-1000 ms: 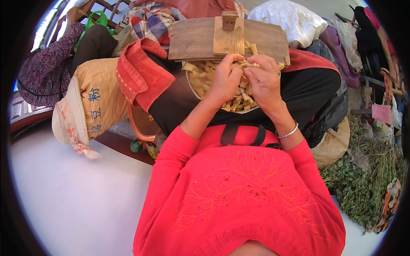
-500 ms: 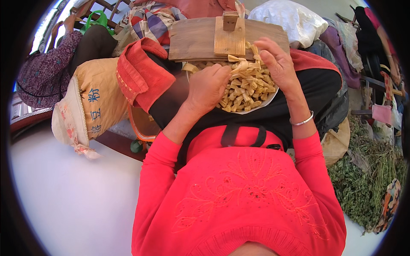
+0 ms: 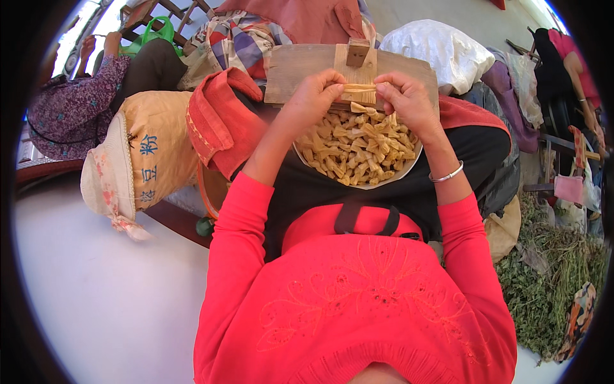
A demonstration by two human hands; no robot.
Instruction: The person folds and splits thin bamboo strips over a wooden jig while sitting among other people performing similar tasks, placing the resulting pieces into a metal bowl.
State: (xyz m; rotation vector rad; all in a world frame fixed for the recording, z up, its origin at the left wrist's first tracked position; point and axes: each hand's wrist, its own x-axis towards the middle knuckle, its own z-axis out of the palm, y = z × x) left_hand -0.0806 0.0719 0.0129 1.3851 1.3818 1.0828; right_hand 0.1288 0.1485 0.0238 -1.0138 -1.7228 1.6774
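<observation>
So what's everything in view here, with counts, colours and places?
Bowl: one, white, centre
Knotted pieces: many, tan, in the bowl
Strip: one, yellowish, across upper centre
Board: one, brown, beyond the bowl
Towel-like cloth: two visible parts, red, flanking the board
Checked cloth: one, multicoloured, upper left
Sack: one, tan, left
Handled bag: one, green, upper left
Bulging bag: one, white, upper right
Plants: one heap, green, right
Other people: at least two, purple and pink clothes, far left, far right
Clutter: uncounted, mixed, right edge
Top: one, red, lower centre
Bracelet: one, silver, right wrist
Left fingers: one set, bare, on the strip
Right fingers: one set, bare, on the strip
</observation>
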